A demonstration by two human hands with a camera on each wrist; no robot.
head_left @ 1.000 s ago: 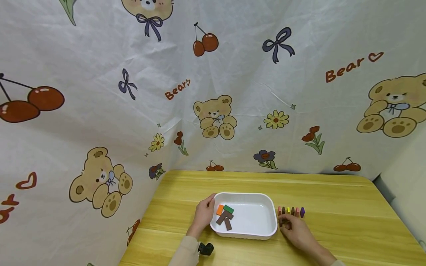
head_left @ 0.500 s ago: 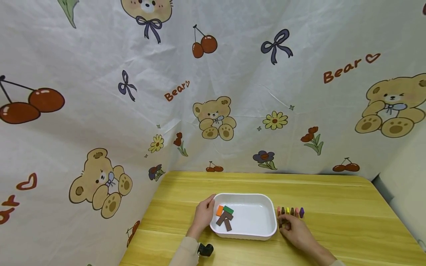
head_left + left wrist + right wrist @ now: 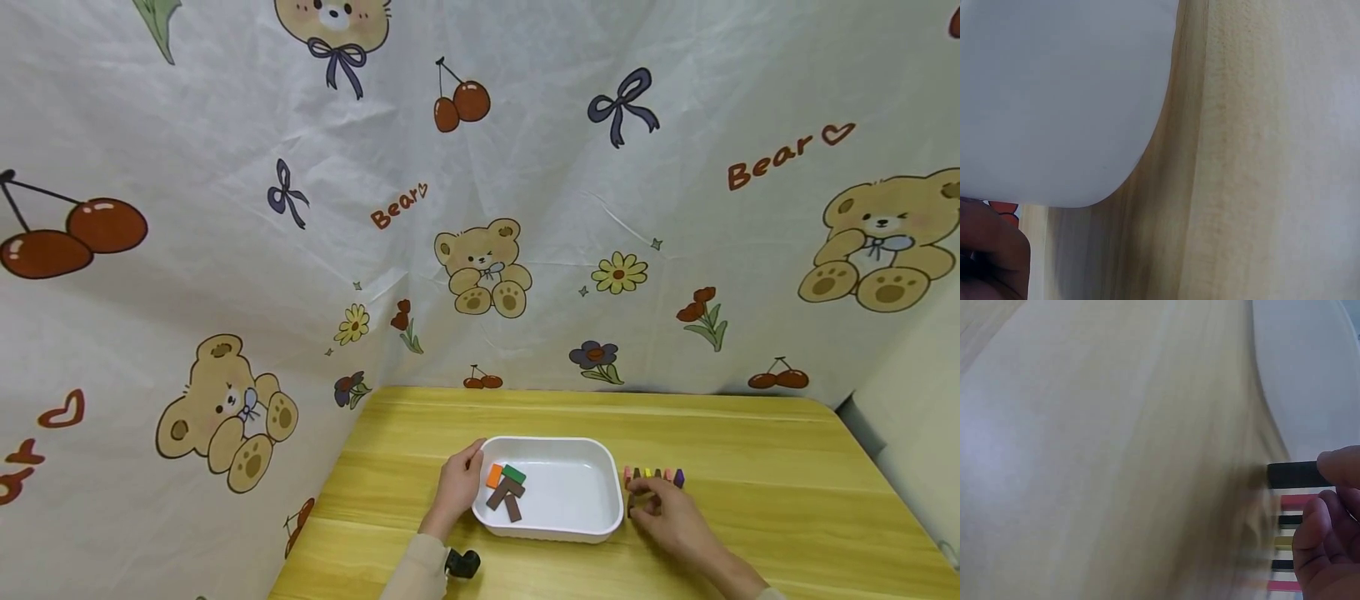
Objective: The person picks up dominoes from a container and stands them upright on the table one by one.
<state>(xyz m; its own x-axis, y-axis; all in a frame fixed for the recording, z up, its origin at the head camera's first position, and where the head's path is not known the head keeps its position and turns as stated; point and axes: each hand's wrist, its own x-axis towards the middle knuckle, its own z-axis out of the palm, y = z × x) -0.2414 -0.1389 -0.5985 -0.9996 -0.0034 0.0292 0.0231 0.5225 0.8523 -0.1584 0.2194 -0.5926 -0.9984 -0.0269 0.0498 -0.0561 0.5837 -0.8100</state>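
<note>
My left hand (image 3: 459,482) grips the left rim of a white plastic tray (image 3: 577,528); in the left wrist view, a bent finger (image 3: 997,240) shows beside the tray wall. Inside the tray's left part lie several small blocks: an orange block (image 3: 494,476), a green block (image 3: 513,474) and brown blocks (image 3: 513,507). Just right of the tray, my right hand (image 3: 671,518) pinches a dark brown block (image 3: 1294,475) by one end. Behind those fingertips stands a row of thin upright blocks in pink, brown, yellow and purple (image 3: 678,477).
The wooden table (image 3: 795,500) extends around the tray. A printed bear cloth (image 3: 480,167) hangs along its back and left sides. A black device (image 3: 462,564) is strapped at the left wrist, near the table's front.
My right hand has shifted slightly up and right, with its fingers spread a bit wider near the dark brown block. The left hand and tray hold their places.
</note>
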